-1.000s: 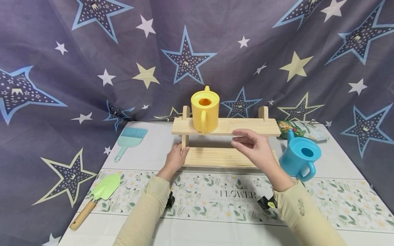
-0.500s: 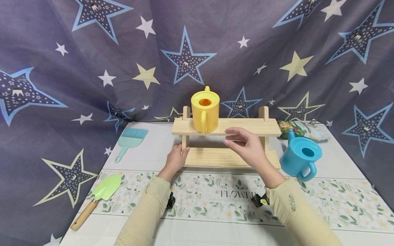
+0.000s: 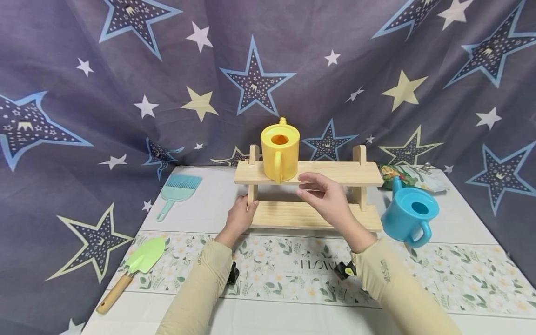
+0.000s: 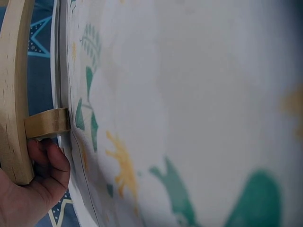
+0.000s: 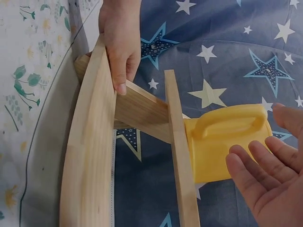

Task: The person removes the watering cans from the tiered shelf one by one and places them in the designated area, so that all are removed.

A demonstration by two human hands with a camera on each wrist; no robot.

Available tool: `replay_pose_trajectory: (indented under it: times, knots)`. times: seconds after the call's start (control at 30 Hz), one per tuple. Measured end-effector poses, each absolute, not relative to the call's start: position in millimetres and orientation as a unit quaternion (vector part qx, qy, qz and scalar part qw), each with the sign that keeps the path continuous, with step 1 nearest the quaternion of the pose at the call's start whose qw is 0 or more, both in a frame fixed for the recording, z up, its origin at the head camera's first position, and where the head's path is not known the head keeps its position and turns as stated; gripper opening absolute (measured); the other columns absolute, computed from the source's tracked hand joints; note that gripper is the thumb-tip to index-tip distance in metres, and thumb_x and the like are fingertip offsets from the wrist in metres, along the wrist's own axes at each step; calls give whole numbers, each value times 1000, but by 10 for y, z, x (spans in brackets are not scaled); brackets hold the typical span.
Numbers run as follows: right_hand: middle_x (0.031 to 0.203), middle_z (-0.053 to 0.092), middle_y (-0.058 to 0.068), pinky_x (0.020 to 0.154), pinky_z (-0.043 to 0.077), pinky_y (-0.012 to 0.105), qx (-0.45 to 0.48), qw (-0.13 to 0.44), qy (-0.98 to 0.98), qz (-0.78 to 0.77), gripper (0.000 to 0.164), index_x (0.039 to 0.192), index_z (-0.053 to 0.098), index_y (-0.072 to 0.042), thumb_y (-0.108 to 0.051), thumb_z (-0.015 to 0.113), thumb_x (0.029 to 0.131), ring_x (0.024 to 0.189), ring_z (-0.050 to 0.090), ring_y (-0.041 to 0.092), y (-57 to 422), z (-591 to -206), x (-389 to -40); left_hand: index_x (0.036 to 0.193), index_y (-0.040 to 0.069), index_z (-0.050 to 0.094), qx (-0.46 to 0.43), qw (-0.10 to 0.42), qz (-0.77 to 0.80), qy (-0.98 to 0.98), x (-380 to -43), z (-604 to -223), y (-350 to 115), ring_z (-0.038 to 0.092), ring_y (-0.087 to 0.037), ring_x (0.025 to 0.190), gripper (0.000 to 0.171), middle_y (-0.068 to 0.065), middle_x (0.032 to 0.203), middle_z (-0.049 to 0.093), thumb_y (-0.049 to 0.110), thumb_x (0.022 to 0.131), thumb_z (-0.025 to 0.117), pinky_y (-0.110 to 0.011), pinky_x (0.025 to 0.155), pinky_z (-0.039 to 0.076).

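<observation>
A two-tier wooden shelf stands at the middle of the table. My left hand grips the left end of its lower board; the thumb lies on top, and in the left wrist view the fingers curl under the board. On the upper board, toward the left, sits a yellow watering can with its handle facing me. My right hand is held in front of the shelf, just right of the can, its fingers loosely bent and holding nothing. In the right wrist view its fingertips overlap the yellow can.
A blue watering can stands right of the shelf, with packets behind it. Along the left lie a light-blue hand brush and a green trowel with a wooden handle. A star-patterned cloth hangs behind the table.
My right hand has moved left along the shelf front, closer to the yellow watering can. My left hand keeps its hold on the shelf.
</observation>
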State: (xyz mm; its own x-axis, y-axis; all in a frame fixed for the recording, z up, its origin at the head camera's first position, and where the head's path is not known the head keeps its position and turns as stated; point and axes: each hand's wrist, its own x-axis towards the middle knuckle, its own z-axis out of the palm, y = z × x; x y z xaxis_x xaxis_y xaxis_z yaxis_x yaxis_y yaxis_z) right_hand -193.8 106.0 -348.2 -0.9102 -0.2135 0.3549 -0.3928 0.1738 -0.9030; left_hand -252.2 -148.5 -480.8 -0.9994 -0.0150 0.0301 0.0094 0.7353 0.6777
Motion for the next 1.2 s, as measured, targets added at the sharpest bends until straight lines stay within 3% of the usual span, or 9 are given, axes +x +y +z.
replay_pose_trajectory:
  times: [0.2,0.5,0.83,1.2]
  knots:
    - [119,64,23,88,53,35,200,81,-755,619,35,121,62,6,-2,72,88,108,64,35,995,-3650,-2089,142,4,47,-2,21,-364,-931,-2519,-4804,-1487,57,-34,110,47,-18,123,52,32,104,47,-51,92,46]
    - [117,66,20,84,54,28,218,109,-758,605,36,119,64,3,-9,75,87,104,66,31,862,-3722,-2174,142,4,47,-4,23,-364,-931,-2529,-4812,-1487,57,-34,110,48,-17,123,53,32,104,48,-51,92,46]
    - [117,67,14,84,55,35,214,127,-773,584,37,119,66,0,-12,77,86,103,66,33,701,-3754,-2244,141,4,49,-4,27,-369,-929,-2526,-4824,-1491,58,-34,108,47,-17,121,53,32,103,49,-51,91,46]
    - [114,68,13,83,55,30,197,132,-781,578,37,118,65,0,-11,77,85,100,67,25,563,-3744,-2306,140,4,50,-5,30,-364,-931,-2516,-4810,-1492,57,-35,111,47,-18,123,53,33,103,48,-51,93,45]
